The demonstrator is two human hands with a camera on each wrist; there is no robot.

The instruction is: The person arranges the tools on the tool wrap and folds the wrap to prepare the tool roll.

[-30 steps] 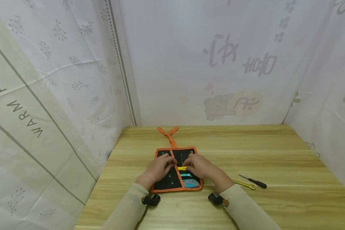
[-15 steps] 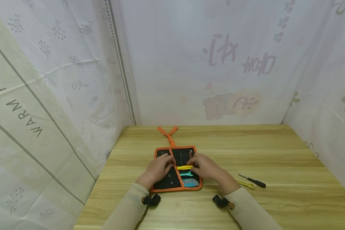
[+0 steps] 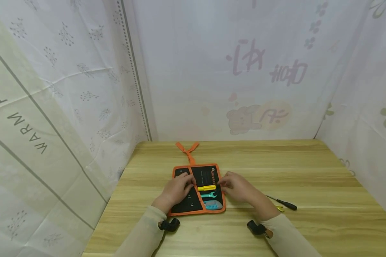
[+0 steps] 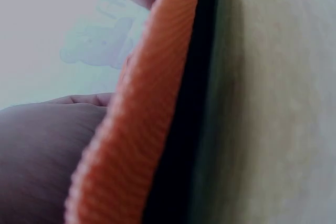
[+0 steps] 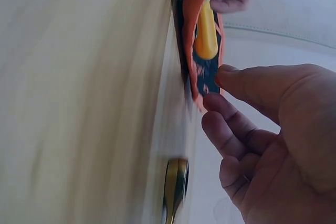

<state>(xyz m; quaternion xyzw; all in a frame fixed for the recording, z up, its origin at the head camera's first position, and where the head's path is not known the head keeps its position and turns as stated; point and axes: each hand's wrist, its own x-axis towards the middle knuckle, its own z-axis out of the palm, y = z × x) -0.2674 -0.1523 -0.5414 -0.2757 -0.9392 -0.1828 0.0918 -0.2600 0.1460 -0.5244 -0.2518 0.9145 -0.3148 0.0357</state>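
Observation:
A black tool pouch with orange trim (image 3: 186, 213) lies unrolled on the table. My left hand (image 3: 175, 189) is on its left part, fingertips pinching the orange pocket edge. From the pockets stick a yellow-handled screwdriver (image 3: 207, 187), a teal open-end wrench (image 3: 209, 195) and a light-blue utility knife (image 3: 213, 204). Just off the pouch's right edge is my right hand (image 3: 236, 185), its fingers loosely bent with nothing between them. In the right wrist view, the yellow handle (image 5: 207, 38) lies beyond the fingertips. The orange trim (image 4: 142, 98) fills much of the left wrist view.
Right of my right forearm lie a black-handled screwdriver (image 3: 287, 203) and a yellow wrench (image 3: 280, 208), partly covered by the arm. An orange tie strap (image 3: 189, 152) extends from the pouch's far edge. Printed curtains surround the wooden table (image 3: 260, 157).
My right hand has let go of the yellow handle and drawn back to the right, past the pouch's edge. The left hand has stayed in place.

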